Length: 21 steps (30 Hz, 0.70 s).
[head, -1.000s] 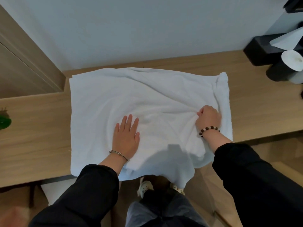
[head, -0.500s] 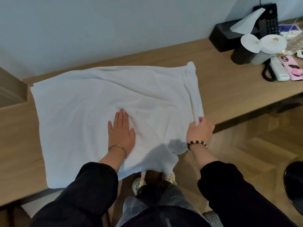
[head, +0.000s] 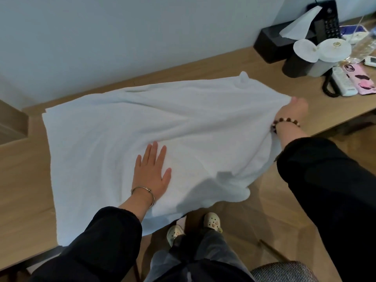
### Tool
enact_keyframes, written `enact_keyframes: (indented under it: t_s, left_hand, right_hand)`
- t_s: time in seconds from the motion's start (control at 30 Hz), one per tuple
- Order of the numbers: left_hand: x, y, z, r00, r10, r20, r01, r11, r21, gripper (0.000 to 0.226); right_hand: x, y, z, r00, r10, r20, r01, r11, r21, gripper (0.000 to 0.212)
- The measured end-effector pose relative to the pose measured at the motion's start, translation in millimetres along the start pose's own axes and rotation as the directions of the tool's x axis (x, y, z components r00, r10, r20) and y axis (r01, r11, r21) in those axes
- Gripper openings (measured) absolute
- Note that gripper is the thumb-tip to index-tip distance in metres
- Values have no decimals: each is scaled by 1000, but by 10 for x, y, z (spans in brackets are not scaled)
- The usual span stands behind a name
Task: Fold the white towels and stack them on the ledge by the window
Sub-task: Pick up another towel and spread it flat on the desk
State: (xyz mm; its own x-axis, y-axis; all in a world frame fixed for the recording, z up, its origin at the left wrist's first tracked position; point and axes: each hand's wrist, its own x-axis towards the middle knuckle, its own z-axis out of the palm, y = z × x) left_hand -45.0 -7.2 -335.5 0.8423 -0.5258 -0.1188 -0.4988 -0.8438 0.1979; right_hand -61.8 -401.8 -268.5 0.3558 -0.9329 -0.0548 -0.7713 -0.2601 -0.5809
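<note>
One white towel (head: 162, 123) lies spread, unfolded, on the counter (head: 20, 180), your left hand (head: 151, 174) pressing flat on it, your right hand (head: 293, 113) gripping its right edge taut, so all folding and stacking look yet to do.

Towel (head: 142, 123) white. Desk (head: 24, 180) light brown, wood grain. Sleeves (head: 105, 241) black. Tissue box (head: 270, 42) black. Phone case (head: 363, 79) pink, black marks. Chair seat (head: 284, 271) grey, thin stripes. Shoes (head: 211, 219) cream.

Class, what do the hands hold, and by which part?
Right hand grips the white terry towel by its right edge; left hand presses it flat.
</note>
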Motion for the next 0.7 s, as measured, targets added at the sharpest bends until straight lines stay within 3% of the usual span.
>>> enact_keyframes:
  t_s: [0.1,0.17,0.23,0.33,0.53,0.7]
  left_hand:
    - [12,-2,14,1000,-1,7,1,1000,14,65]
    - [18,-1,16,1000,-3,12,3,1000,12,65]
    - [22,-2,11,1000,2,13,-2,1000,15,65]
    - [24,-1,6,1000,-1,15,1,1000,12,65]
    - [9,0,14,1000,18,17,-18,1000,3,64]
    - [5,-9,24,994,109,11,-109,994,-7,64]
  right_hand:
    - [-84,-90,130,995,-93,-31,81,957,-280,31]
    - [-379,-124,249,968,-249,-30,222,908,-356,40]
    - [-765,-127,395,923,-372,98,382,858,-343,39]
    - [-1248,-17,575,881,-373,292,466,795,-389,47]
    - [-1249,129,677,827,-459,324,562,696,-447,19]
    - [-744,-157,667,730,-602,324,679,586,-442,16]
